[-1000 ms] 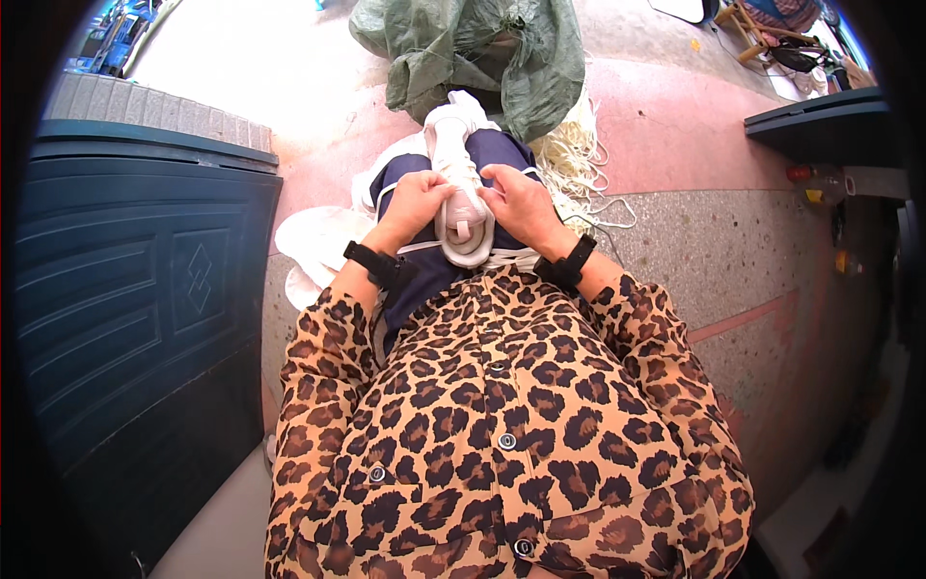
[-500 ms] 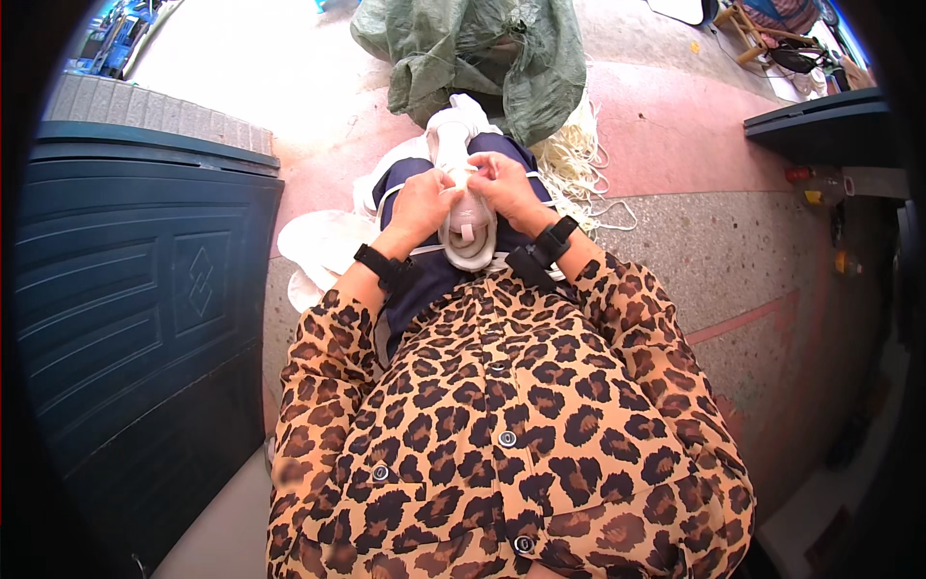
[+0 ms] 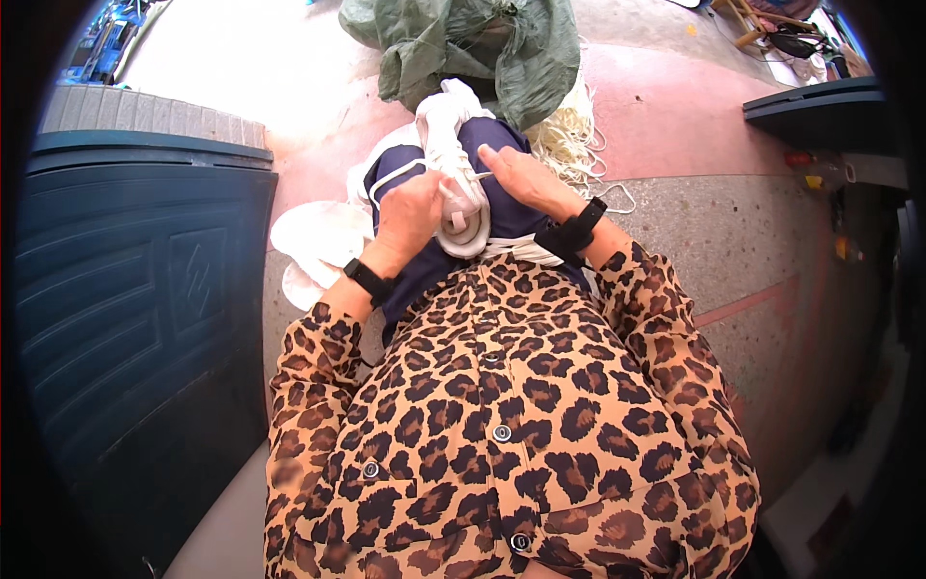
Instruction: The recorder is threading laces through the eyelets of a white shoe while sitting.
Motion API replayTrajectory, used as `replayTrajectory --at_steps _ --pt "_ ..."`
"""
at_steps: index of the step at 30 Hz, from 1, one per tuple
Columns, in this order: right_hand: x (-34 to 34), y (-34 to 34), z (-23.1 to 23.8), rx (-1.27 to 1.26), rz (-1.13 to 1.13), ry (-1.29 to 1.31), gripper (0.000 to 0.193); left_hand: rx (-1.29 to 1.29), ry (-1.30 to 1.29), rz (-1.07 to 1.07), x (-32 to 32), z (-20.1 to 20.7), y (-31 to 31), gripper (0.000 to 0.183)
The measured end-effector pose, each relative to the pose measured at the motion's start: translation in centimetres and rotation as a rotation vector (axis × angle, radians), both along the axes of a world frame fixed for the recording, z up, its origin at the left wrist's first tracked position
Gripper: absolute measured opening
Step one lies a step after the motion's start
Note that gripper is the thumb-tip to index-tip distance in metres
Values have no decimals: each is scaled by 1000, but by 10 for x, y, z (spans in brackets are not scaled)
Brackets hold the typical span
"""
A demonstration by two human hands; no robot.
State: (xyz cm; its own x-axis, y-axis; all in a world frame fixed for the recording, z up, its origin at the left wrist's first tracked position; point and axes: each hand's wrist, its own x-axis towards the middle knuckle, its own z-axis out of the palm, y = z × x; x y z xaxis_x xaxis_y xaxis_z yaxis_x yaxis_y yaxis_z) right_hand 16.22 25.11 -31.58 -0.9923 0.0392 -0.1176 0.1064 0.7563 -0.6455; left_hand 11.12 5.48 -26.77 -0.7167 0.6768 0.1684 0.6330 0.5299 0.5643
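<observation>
A white shoe (image 3: 446, 141) lies on my lap between my thighs, its toe pointing away and its heel opening toward me. On the left of its opening, my left hand (image 3: 409, 208) is closed in a fist. A white shoelace (image 3: 395, 175) loops out over the left thigh from this hand. My right hand (image 3: 532, 183) is just right of the shoe, fingers pressed together. A short stretch of lace runs taut from the shoe into this hand; its thumb and grip are partly hidden.
More white laces (image 3: 529, 250) lie across my lap by the right wrist. A heap of pale laces (image 3: 577, 140) is on the floor beside a large green sack (image 3: 458, 48). White shoe-like pieces (image 3: 320, 237) lie at left, near a dark blue door panel (image 3: 145, 280). Another dark panel (image 3: 815, 114) stands right.
My hands have moved apart from their meeting point over the shoe, the right one outward to the right. A lace now loops over the left thigh, and the shoe's upper shows between the hands.
</observation>
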Motion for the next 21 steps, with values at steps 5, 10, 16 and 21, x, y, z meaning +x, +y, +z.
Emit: replayTrajectory --at_steps 5,10,16,21 --pt "-7 -16 9 -444 -91 -29 25 -73 32 -59 30 3 -5 9" --pt "-4 -23 14 -597 -82 8 20 39 53 -85 31 1 2 8" --pt "-8 -30 1 -377 -86 76 21 22 14 -29 34 2 3 8" --pt "-14 -40 7 -446 -108 7 20 33 31 -49 35 1 7 8"
